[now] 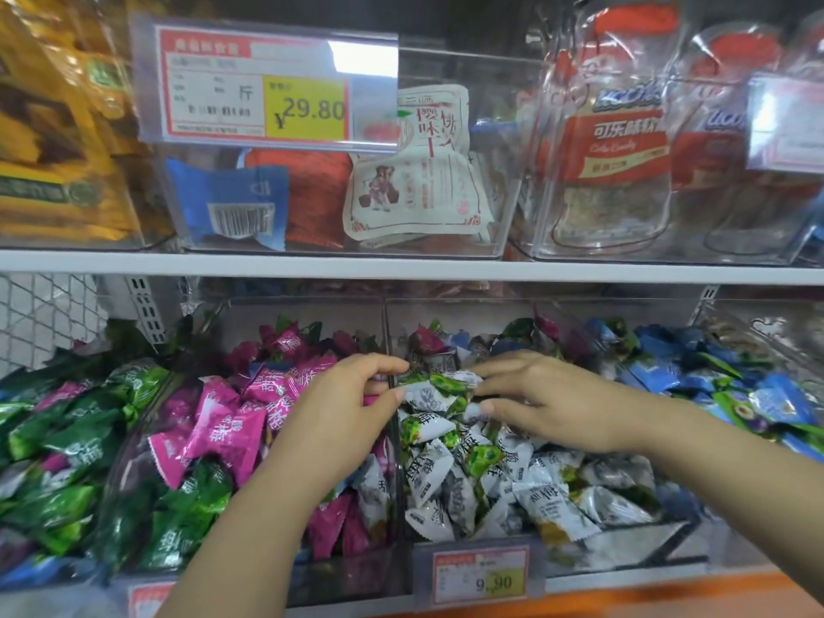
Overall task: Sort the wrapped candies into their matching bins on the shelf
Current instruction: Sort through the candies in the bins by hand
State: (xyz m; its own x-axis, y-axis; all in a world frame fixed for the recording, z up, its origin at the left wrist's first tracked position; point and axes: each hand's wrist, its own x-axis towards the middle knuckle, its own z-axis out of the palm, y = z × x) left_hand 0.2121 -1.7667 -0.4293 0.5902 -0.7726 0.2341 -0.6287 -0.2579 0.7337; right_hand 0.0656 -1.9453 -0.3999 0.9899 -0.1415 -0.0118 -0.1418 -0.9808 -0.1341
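Note:
Clear bins on the lower shelf hold wrapped candies. The pink candies [225,432] fill the bin left of centre, with green candies [187,506] and a few white ones mixed in at its front. White-and-green candies [450,472] fill the centre bin. My left hand [343,399] hovers at the clear divider [394,457] between these two bins, fingers curled, and a pink wrapper shows between fingers and thumb. My right hand [539,394] reaches into the centre bin and pinches a white-and-green candy [461,382] between fingertips and thumb. The two hands almost meet.
A bin of green candies [67,439] sits far left and blue candies [722,385] lie far right. A price tag [479,575] hangs on the centre bin's front. The upper shelf edge [401,267] runs close above, carrying bins of larger packets and a price card [263,84].

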